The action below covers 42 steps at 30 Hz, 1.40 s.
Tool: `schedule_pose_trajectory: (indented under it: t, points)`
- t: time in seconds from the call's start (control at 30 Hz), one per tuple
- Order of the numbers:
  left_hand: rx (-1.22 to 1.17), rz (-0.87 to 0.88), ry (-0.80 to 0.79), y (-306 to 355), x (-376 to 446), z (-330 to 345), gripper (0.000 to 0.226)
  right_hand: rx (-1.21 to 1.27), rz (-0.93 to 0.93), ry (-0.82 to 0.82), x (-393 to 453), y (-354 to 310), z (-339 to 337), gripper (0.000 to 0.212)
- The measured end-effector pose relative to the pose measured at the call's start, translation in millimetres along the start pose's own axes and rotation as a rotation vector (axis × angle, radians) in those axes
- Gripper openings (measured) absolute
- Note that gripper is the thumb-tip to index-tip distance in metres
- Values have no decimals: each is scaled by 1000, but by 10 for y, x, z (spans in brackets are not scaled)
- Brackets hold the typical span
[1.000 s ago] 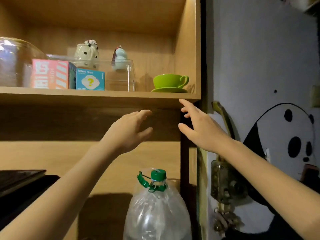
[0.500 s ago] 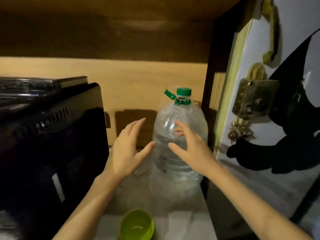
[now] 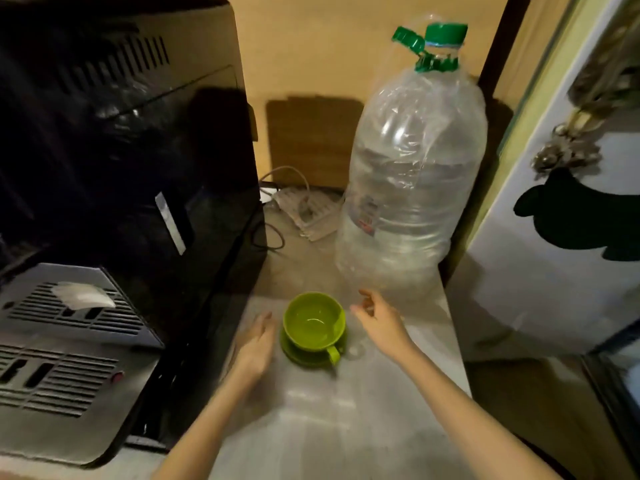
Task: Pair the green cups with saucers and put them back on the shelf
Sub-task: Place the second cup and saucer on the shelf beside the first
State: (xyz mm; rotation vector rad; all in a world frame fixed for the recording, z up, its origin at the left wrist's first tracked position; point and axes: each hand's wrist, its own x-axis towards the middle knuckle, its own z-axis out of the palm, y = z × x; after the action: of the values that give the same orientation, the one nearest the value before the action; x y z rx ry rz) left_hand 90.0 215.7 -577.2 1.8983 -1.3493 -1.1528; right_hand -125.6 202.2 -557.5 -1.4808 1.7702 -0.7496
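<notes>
Green cup (image 3: pixel 313 322) sat upright on saucer (image 3: pixel 301 355) on desk (image 3: pixel 346 410), handle toward camera. Left hand (image 3: pixel 255 344) and right hand (image 3: pixel 381 323) flanked it, fingers spread, empty, not touching. Water bottle (image 3: pixel 412 174) behind.

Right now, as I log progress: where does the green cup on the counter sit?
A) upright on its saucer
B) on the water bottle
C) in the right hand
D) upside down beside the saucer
A: the green cup stands upright on its saucer, both hands empty beside it.

Head cam only, looks fwd & steeply down, close over counter (image 3: pixel 346 410), hands nearest.
</notes>
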Motion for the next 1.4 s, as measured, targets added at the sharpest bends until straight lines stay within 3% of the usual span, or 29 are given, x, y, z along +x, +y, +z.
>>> schedule_pose_trajectory:
  t: [0.17,0.27,0.33,0.43,0.77,1.0,1.1,1.23,1.4]
  points:
    - [-257,-200,-47,-136,69,136,26,74,213,-99,91,248,296,35]
    - [-325,-228,-77,-123,123,158,19,262,340,-131,143,298,382,13]
    - [-318,-220,-90,-97,133,176,12,305,405,-142,209,325,423,15]
    - [-313,-236,-80,-68,168,198,18,304,439,-158,280,357,473,21]
    - [-309,-250,-128,-54,235,162,17,165,439,-175,358,334,474,28]
    - [-452,-228,-221,124,216,71,18,390,395,-169,340,201,262,28]
    - [-510,-157,-228,394,169,-30,16,472,328,-150,298,10,19,17]
    - [-591,-16,-216,814,55,-220,19,616,213,-132,171,-370,-392,30]
    - [-704,187,-205,1370,-220,-395,19,737,52,-83,-13,-914,-946,8]
